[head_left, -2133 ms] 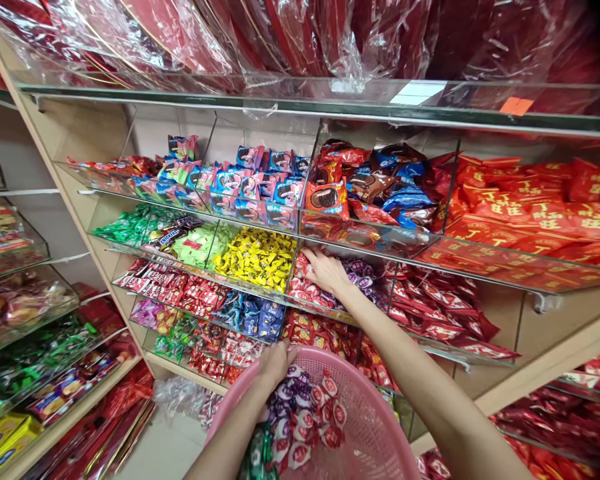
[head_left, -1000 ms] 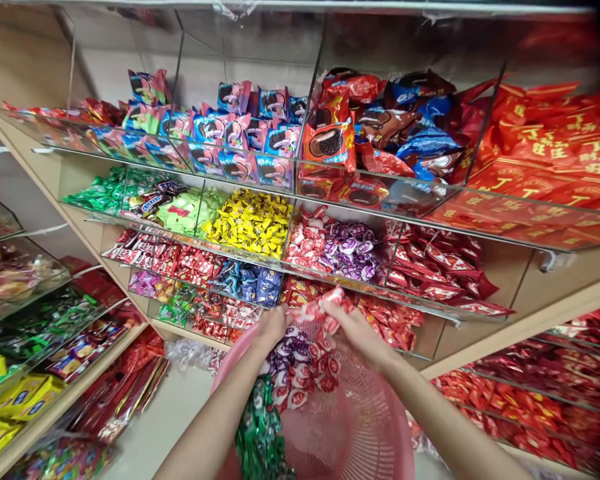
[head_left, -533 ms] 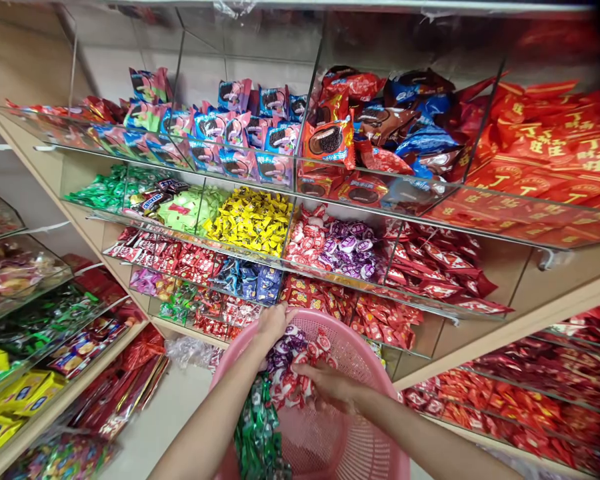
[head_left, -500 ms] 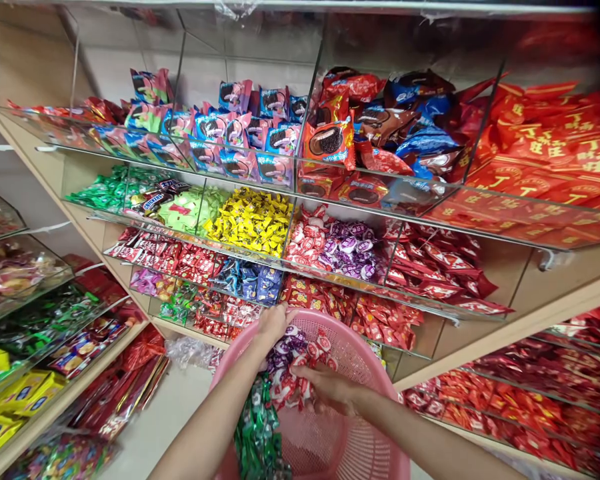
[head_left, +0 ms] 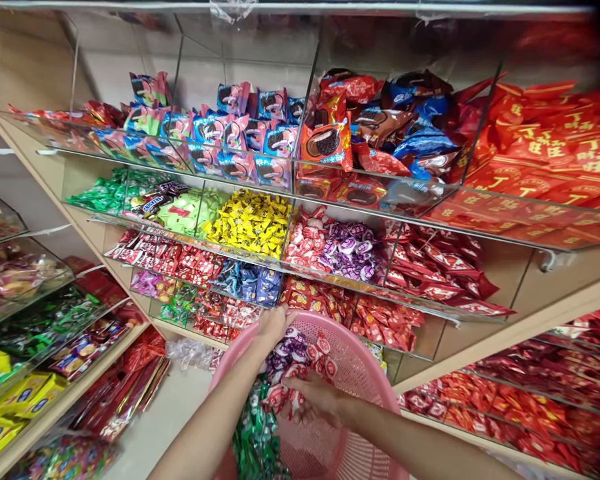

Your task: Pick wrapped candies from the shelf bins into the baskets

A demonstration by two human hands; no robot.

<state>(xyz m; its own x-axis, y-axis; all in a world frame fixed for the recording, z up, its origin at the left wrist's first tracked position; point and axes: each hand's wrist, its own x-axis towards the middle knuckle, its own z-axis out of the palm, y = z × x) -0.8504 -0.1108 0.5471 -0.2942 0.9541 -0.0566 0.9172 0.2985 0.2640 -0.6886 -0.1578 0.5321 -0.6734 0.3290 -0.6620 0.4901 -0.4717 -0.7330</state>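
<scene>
A pink plastic basket (head_left: 367, 380) with mesh walls stands below the shelves. My left hand (head_left: 274, 323) is closed over its far rim. Inside the basket, my right hand (head_left: 315, 398) has its fingers curled around several red-and-white wrapped candies (head_left: 279, 393). More red-and-white candies lie behind that hand, beside purple-and-white wrapped candies (head_left: 286, 350). Green-wrapped candies (head_left: 257, 427) fill the basket's left side, partly hidden by my left forearm.
Clear-fronted shelf bins rise in front, with yellow candies (head_left: 250, 223), purple candies (head_left: 353, 250) and large red packets (head_left: 545, 160). Another shelf with yellow packs (head_left: 27, 397) stands at the left. Red-wrapped goods (head_left: 520, 393) fill bins at the lower right.
My right hand has shifted slightly left and down inside the basket with red-and-white candies in it. Other red-and-white candies now show behind it. My left hand stays on the rim.
</scene>
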